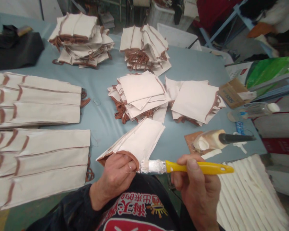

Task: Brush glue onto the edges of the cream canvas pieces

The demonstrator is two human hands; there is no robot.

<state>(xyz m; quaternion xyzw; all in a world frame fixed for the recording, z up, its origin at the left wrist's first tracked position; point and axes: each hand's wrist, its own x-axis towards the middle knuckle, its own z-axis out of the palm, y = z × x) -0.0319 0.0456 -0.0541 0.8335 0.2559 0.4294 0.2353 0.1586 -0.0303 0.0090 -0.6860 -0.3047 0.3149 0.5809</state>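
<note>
Overall, a blue-grey bench (96, 80) fills most of the scene. Along its left side lie two overlapping rows of cream cloth pieces, a far row (48, 112) and a near row (53, 157), with brown trim showing in repeated bands. Ribbed cream cloth (245, 192) spreads at the near right. Beyond the hands stand four piles of brown-trimmed cloth: a far-left pile (78, 25), a far-middle pile (132, 38), a central pile (142, 89) and a right pile (192, 99). On the near side of the central pile is a fanned cloth bundle (142, 138), its brown-edged near end pinched in the left hand's (118, 173) grip. To the right, a pale container (209, 141) with a dark, tapering part sits on a brown scrap (191, 141). Just nearer, the right hand's (199, 189) grip pinches a yellow-handled paintbrush (174, 166) between thumb and fingers. Its white-coated bristles (154, 166) point left to the bundle's edge, beside the left hand; whether they touch is hard to tell.
</note>
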